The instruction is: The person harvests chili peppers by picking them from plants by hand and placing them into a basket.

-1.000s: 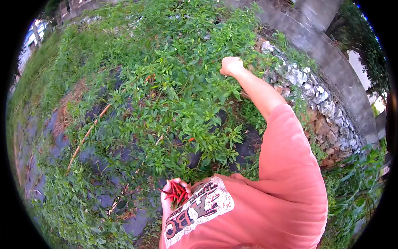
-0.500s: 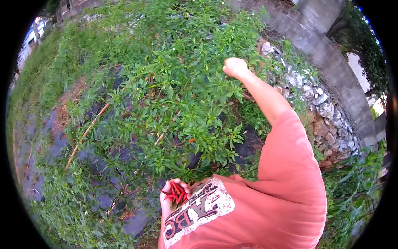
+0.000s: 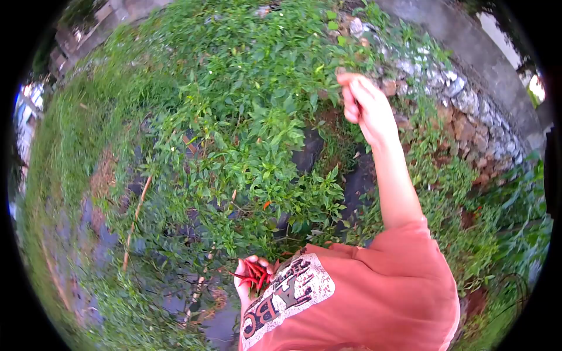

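Close to my shirt front, my left hand [image 3: 242, 282] is cupped around several red chili peppers [image 3: 256, 274]. My right hand [image 3: 367, 105] is stretched forward at the far right side of the pepper plants [image 3: 263, 134]. Its fingers are curled together, and whatever may be between them is too small to make out. An orange-red chili pepper [image 3: 267, 205] hangs among the leaves between my two hands.
A stone bank [image 3: 468, 126] runs along the right, below a grey concrete wall [image 3: 492, 70]. Dark plastic sheeting [image 3: 357, 187] shows between the plants. A thin wooden stake [image 3: 137, 216] leans at the left.
My right hand has moved to the right and slightly down, turning so the fingers show. The view has shifted. My left hand still cradles the red chili peppers.
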`<state>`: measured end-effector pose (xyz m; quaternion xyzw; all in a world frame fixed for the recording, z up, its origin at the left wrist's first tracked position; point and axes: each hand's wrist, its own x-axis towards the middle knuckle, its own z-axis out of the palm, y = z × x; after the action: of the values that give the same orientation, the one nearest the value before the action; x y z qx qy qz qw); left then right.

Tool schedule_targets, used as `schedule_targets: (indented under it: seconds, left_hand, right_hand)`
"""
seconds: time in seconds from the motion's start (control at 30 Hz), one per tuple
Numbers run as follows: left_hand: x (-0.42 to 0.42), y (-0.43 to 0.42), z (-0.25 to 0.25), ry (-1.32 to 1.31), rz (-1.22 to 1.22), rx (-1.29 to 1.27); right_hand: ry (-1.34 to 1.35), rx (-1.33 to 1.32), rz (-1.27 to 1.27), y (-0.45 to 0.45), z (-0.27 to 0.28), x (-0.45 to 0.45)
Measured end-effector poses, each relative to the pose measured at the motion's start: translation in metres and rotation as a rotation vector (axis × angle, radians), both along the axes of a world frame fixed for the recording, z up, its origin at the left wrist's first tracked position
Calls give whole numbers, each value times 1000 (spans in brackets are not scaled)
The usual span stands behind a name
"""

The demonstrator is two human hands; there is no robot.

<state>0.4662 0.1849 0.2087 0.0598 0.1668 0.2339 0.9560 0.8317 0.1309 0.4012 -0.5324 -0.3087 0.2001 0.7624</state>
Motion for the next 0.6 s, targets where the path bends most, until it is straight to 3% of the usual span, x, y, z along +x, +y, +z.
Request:
schedule_targets:
  seconds: [0.17,0.27,0.33,0.47,0.6]
  left_hand:
    - [2,13,3,7,-124,-99]
    - [10,17,6,62,-290,-77]
    - [13,20,11,147,-358,-98]
    - [19,19,37,255,-311,170]
    - [33,15,53,202,-240,323]
  right_hand:
    - [514,44,-108,-81,-103,-22]
    - [673,29,-138,-111,-146,-37]
    - [697,45,-171,-119,-153,-39]
    - [713,202,-225,-122,-153,-31]
    - [759,285,-250,-119,-151,-17]
